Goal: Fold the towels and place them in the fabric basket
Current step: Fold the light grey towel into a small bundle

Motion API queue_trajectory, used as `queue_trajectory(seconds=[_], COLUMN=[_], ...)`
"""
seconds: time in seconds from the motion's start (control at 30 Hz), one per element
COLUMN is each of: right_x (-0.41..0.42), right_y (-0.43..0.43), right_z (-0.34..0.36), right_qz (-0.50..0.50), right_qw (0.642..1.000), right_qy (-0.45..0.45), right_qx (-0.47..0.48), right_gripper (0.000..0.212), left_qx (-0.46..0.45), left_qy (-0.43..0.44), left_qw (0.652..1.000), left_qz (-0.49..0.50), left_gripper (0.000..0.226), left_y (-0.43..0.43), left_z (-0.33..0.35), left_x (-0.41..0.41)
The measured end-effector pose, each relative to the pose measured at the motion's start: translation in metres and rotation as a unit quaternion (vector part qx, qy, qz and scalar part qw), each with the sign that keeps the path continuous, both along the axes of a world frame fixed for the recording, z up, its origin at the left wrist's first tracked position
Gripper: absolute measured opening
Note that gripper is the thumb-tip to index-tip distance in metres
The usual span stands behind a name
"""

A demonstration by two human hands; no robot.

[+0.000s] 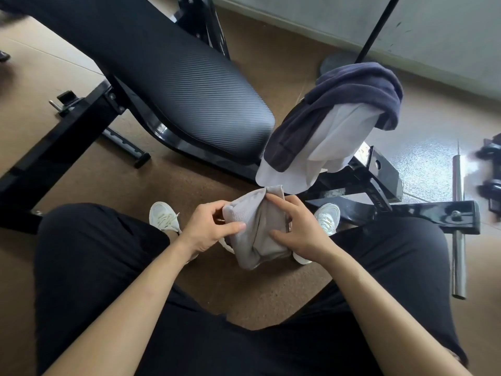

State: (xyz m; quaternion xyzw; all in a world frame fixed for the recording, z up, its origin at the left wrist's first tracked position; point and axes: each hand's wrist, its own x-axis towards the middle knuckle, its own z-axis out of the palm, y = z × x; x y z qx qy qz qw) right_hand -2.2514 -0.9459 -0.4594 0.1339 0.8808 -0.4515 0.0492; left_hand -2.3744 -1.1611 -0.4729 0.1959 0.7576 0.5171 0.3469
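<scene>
A small grey towel [256,229], folded into a thick bundle, is held between my knees above the floor. My left hand [208,229] grips its left side with the thumb across the front. My right hand [295,232] holds its right side, the index finger pinching the top fold. A dark navy towel [352,90] and a white towel [325,147] hang draped over the end of the weight bench frame, just beyond my hands. A white strap [226,245] shows below the grey towel; no fabric basket is clearly visible.
A black padded weight bench [173,85] runs diagonally from upper left, its steel frame [406,210] crossing in front of my white shoes [162,217]. A chrome bar [458,226] and dumbbells [490,169] lie at the right. A pole stand [344,63] rises near the grey wall.
</scene>
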Motion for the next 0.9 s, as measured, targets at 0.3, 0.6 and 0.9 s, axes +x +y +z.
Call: queue_trajectory(seconds=[0.3, 0.6, 0.9], right_x=[0.001, -0.001, -0.008], right_y=[-0.01, -0.042, -0.031], right_z=[-0.004, -0.007, -0.014], right_qz=[0.031, 0.056, -0.04], right_qw=[0.997, 0.986, 0.998], right_qy=[0.014, 0.027, -0.021], right_qx=[0.075, 0.157, 0.052], right_gripper=[0.083, 0.077, 0.085], left_qx=[0.053, -0.043, -0.012], left_qy=[0.064, 0.245, 0.218], left_qw=[0.989, 0.948, 0.976], left_qz=[0.121, 0.198, 0.018], left_gripper=[0.046, 0.043, 0.039], left_y=[0.005, 0.013, 0.012], left_z=[-0.002, -0.001, -0.001], left_x=[0.01, 0.022, 0.02])
